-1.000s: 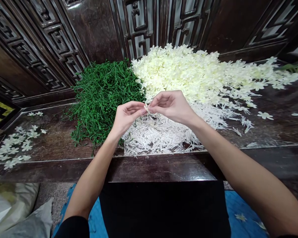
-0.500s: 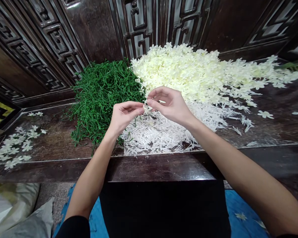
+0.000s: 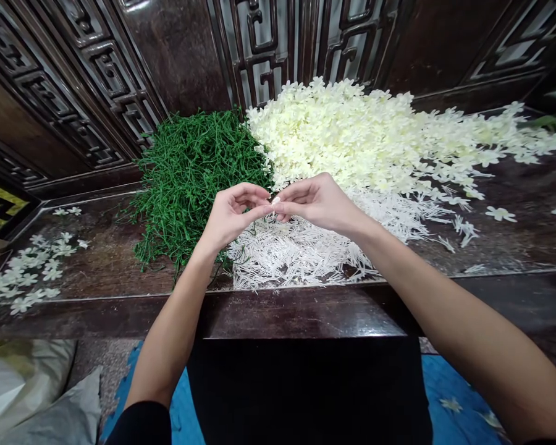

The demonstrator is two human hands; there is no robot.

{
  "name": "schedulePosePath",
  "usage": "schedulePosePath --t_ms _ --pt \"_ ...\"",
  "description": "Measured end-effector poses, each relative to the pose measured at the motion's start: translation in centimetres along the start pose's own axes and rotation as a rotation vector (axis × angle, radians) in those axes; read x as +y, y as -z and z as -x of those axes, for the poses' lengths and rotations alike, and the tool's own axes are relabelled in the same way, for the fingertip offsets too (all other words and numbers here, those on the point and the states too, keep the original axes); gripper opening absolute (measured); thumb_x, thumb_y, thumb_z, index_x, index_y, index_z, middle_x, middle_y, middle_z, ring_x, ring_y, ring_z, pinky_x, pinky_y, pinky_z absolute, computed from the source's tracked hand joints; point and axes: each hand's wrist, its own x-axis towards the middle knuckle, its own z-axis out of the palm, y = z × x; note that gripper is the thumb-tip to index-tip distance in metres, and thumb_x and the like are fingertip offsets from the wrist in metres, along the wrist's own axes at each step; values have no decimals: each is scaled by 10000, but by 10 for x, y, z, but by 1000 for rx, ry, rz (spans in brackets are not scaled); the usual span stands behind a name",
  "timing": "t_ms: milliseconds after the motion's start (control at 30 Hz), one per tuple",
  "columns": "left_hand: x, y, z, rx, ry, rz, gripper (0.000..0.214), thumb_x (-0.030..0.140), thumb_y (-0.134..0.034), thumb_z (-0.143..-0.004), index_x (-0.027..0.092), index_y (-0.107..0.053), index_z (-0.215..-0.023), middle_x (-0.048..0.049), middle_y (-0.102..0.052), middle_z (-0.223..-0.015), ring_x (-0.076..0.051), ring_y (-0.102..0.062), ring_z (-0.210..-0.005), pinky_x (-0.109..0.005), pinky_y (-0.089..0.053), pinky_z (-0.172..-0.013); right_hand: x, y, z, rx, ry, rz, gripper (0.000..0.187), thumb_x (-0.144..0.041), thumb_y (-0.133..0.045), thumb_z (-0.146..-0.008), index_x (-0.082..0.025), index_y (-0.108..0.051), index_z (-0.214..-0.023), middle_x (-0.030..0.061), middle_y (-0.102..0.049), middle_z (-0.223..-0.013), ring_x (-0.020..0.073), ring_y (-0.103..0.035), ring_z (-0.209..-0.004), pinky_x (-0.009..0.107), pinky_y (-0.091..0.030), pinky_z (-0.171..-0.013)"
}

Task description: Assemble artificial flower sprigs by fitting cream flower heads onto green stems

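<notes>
One heap of green plastic stems [image 3: 199, 173], centre-left | left hand [image 3: 229, 213], narrow pinch | small white floral piece [image 3: 275, 200], frame centre, held where fingertips meet, long axis unclear | right hand [image 3: 324, 203], equally near, narrow pinch

PLACE: home-like room doubling as workshop, exact kind uncertain | FURNITURE: long dark wooden bench [image 3: 301, 315], carved lattice back [image 3: 306, 46] | MATERIALS: heaped pale flowers [image 3: 343, 136], green stems [image 3: 199, 164], white sprigs [image 3: 296, 253] | UNDERFOOT: speckled floor [image 3: 113, 358], blue mat [image 3: 185, 411], pale sacks [image 3: 65, 411] at left
</notes>
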Motion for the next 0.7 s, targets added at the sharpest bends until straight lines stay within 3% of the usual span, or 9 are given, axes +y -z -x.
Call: schedulePosePath --t_ms 100,200,267,367,533,700 --pt "2 5 1 -29 41 -162 305 336 -758 -761 178 -671 -1007 -54 -731 -867 -170 -689 -818 -269 -535 -702 -1 2 0 33 -3 49 225 -377 -820 -721 -166 -774 -782 55 -750 -718 169 -714 -652 357 -638 -689" --pt "-1 10 4 -15 105 -460 183 336 -692 -807 197 -653 -919 -6 -677 -651 -161 -620 -599 -303 -477 -650 -2 4 -1 82 -3 75 186 -341 -815 -725 -164 -769 -759 57 -743 -707 168 -706 -643 365 -640 -690" --pt "-5 13 5 -37 135 -629 100 274 -672 -792 216 -630 -862 30 -612 -528 -163 -555 -509 -332 -450 -672 -1 5 -2 105 -2 87 179 -331 -811 -725 -161 -766 -757 63 -742 -710 174 -707 -646 373 -639 -692" --pt "-8 11 7 -91 160 -800 119 209 -652 -737 237 -605 -843 24 -635 -541 -207 -566 -562 -358 -430 -704 -1 5 -2 119 -2 102 186 -330 -807 -726 -153 -758 -752 71 -739 -712 180 -706 -645 383 -637 -694" --pt "-5 7 9 -189 207 -890 236 162 -618 -699 253 -598 -916 0 -698 -665 -263 -609 -684 -371 -425 -714 -2 4 -1 119 10 136 169 -320 -782 -751 -154 -751 -746 70 -731 -704 178 -700 -646 387 -630 -699" --pt "-3 11 8 -162 193 -794 266 140 -585 -687 229 -632 -933 -11 -718 -717 -216 -592 -645 -340 -431 -656 -4 5 -1 124 8 133 158 -299 -776 -760 -144 -745 -749 81 -725 -714 180 -694 -647 396 -620 -704"
